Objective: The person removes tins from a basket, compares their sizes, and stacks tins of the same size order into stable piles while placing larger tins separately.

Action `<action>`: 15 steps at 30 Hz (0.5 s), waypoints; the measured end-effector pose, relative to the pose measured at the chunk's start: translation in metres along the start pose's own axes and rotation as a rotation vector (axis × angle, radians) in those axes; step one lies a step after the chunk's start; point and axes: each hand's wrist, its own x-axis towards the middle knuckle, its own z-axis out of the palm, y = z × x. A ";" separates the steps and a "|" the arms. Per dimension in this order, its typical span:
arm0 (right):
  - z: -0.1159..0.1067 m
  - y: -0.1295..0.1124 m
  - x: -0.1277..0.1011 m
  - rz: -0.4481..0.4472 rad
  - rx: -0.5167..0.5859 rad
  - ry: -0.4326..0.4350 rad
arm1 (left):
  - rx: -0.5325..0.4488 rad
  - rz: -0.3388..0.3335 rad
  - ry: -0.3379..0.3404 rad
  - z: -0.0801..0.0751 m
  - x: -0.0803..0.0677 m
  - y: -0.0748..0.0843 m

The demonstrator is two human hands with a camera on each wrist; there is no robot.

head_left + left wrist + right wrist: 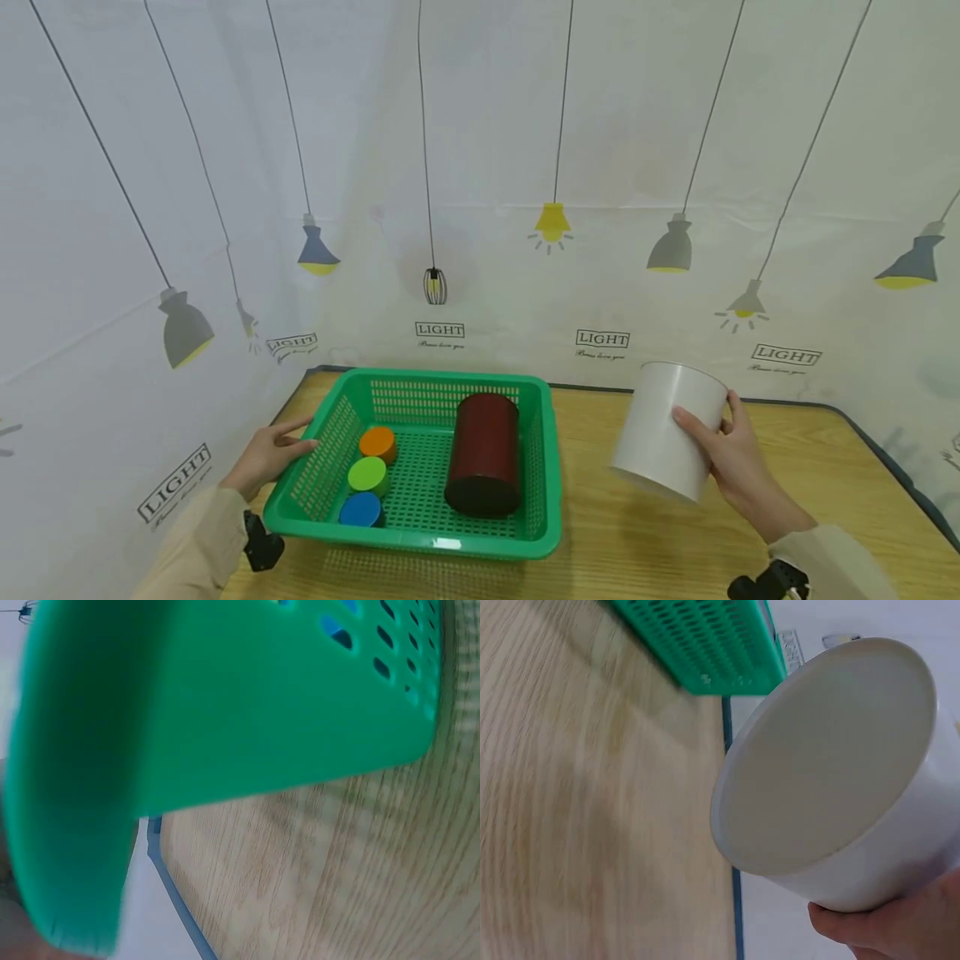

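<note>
Both hands busy: right hand (738,467) grips white cup (667,433), left hand (266,454) flat against green basket (543,467).

Wooden table (787,492); backdrop (480,167) printed with hanging lamps.

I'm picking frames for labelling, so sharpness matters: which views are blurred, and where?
Head view: mostly sharp, though the white cup in the right hand is smeared at its edges. Left wrist view: the green basket is close and soft. Right wrist view: the wooden table is streaked with blur.
</note>
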 end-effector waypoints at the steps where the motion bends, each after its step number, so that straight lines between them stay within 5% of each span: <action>1: -0.007 0.005 0.002 0.000 0.004 0.003 | 0.001 0.003 0.000 0.000 0.000 0.000; 15: -0.094 0.095 0.058 -0.067 -0.232 0.352 | -0.006 0.009 0.015 0.001 -0.001 -0.002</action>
